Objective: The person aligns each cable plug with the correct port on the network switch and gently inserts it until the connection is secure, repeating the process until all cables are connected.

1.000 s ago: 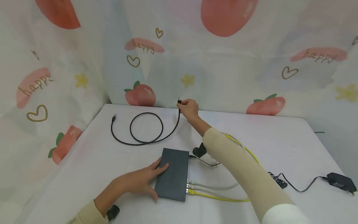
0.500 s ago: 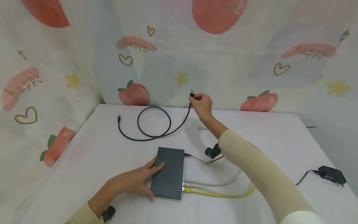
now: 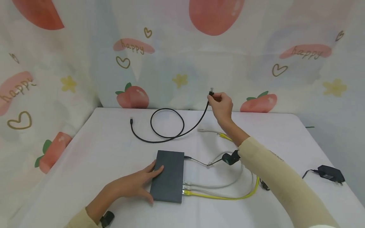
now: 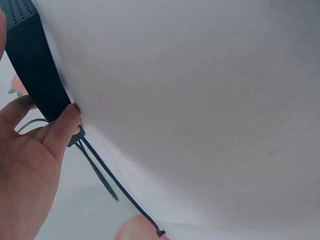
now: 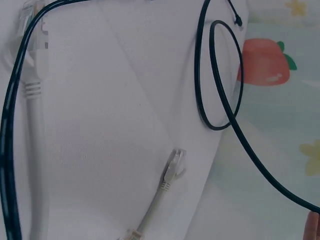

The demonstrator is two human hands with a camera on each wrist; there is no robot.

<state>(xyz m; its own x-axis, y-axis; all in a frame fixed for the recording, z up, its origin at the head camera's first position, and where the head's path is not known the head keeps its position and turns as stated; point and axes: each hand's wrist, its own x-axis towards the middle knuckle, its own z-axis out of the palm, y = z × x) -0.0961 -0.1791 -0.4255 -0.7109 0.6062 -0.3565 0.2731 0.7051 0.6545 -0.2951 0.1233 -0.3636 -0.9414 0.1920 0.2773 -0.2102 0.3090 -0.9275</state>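
Note:
My right hand [image 3: 222,106] is raised over the far side of the table and pinches a black Ethernet cable [image 3: 196,126] just below its clear plug [image 3: 212,90]. The cable's middle lies in a loop on the table, with its other plug [image 3: 131,120] at the left. In the right wrist view, only a bit of the right fingers [image 5: 311,227] shows beside the cable. My left hand [image 3: 132,185] rests with spread fingers against the left side of a dark flat network switch [image 3: 168,177]. One finger lies on its top, and the thumb is at its near left corner.
Grey cables [image 3: 216,186] and a yellow cable [image 3: 225,198] run from the switch's right side, beside a thin power lead [image 3: 202,162]. A loose grey plug [image 5: 175,165] lies at the back. A black power adapter [image 3: 330,174] sits at the right. A printed cloth wall [image 3: 194,57] stands behind.
My right hand has moved right with the cable's plug end, and the loop and far plug have slid right too. The left hand keeps its place on the switch. The view has shifted slightly.

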